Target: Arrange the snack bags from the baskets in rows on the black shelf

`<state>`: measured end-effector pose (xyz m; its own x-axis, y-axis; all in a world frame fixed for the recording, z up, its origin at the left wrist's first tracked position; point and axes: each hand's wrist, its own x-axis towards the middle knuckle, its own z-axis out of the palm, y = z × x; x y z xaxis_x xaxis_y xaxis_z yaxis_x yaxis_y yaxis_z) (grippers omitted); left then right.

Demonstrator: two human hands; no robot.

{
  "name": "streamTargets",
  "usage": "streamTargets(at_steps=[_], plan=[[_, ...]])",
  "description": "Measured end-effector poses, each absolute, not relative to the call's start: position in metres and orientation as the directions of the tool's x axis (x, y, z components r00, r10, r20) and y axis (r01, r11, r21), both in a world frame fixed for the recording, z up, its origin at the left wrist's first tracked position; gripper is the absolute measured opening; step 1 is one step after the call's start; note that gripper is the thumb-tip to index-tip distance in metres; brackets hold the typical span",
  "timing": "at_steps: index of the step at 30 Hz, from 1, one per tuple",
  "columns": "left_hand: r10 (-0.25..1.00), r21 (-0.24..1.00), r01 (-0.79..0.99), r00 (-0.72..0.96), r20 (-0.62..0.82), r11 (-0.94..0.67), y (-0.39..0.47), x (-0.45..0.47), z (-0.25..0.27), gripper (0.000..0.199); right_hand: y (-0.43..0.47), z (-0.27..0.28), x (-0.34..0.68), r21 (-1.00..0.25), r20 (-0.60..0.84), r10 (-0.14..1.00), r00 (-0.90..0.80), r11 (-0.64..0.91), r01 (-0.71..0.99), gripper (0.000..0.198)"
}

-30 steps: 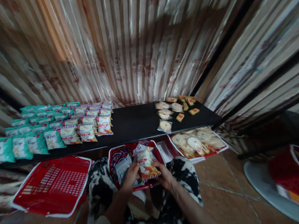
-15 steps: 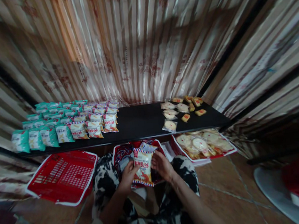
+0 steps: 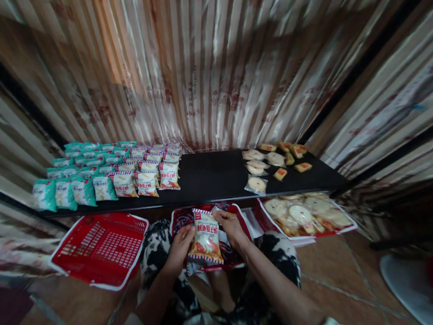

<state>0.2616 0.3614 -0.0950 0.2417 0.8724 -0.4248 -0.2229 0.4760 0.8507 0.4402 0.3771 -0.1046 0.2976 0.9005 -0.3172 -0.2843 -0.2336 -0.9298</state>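
Note:
Over the middle red basket [image 3: 242,216], between my knees, a white snack bag [image 3: 207,238] with red lettering and a striped edge faces up. My left hand [image 3: 181,244] grips its left side. The fingers of my right hand [image 3: 230,227] are closed at its upper right corner. Beneath it, more packets in the basket show only in part. On the black shelf [image 3: 212,178] in front, rows of matching white bags [image 3: 147,182] stand beside teal bags [image 3: 84,190].
Round packaged pastries [image 3: 256,183] and small yellow packets [image 3: 303,167] lie on the shelf's right side. Below stand a red basket [image 3: 102,248] at left and a basket of round pastries [image 3: 300,215] at right. A dark post [image 3: 368,73] frames the right side.
My right hand has moved up from the bag's right side to its upper right corner. The bag has turned slightly in my hands. The whole view has shifted a little.

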Motion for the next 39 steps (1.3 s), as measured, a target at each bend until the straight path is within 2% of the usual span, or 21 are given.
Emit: streamTargets(at_steps=[5, 12, 21, 26, 31, 35, 39], plan=[[0.879, 0.848, -0.243, 0.213, -0.428, 0.471, 0.388, 0.255, -0.077, 0.050, 0.389, -0.091, 0.421, -0.909, -0.345, 0.909, 0.232, -0.262, -0.325, 0.029], [0.874, 0.777, -0.403, 0.178, -0.451, 0.483, 0.416, 0.252, -0.079, 0.037, 0.407, -0.087, 0.397, -0.917, -0.339, 0.915, 0.218, -0.270, -0.292, 0.027], [0.904, 0.791, -0.443, 0.140, -0.403, 0.421, 0.452, 0.235, -0.075, 0.036, 0.423, -0.071, 0.372, -0.894, -0.391, 0.877, 0.281, -0.289, -0.343, 0.046], [0.927, 0.790, -0.506, 0.054, -0.372, 0.346, 0.477, 0.232, -0.072, 0.034, 0.423, -0.059, 0.360, -0.884, -0.402, 0.913, 0.070, -0.368, -0.287, 0.039], [0.935, 0.814, -0.491, 0.003, -0.354, 0.310, 0.501, 0.230, -0.074, 0.034, 0.421, -0.056, 0.349, -0.898, -0.335, 0.940, -0.063, -0.339, -0.282, 0.043], [0.947, 0.834, -0.474, -0.002, -0.321, 0.282, 0.518, 0.229, -0.074, 0.030, 0.429, -0.062, 0.345, -0.905, -0.333, 0.942, -0.045, -0.333, -0.266, 0.048], [0.961, 0.872, -0.414, 0.023, -0.276, 0.261, 0.530, 0.226, -0.072, 0.029, 0.444, -0.074, 0.341, -0.911, -0.312, 0.950, 0.019, -0.294, -0.290, 0.044]])
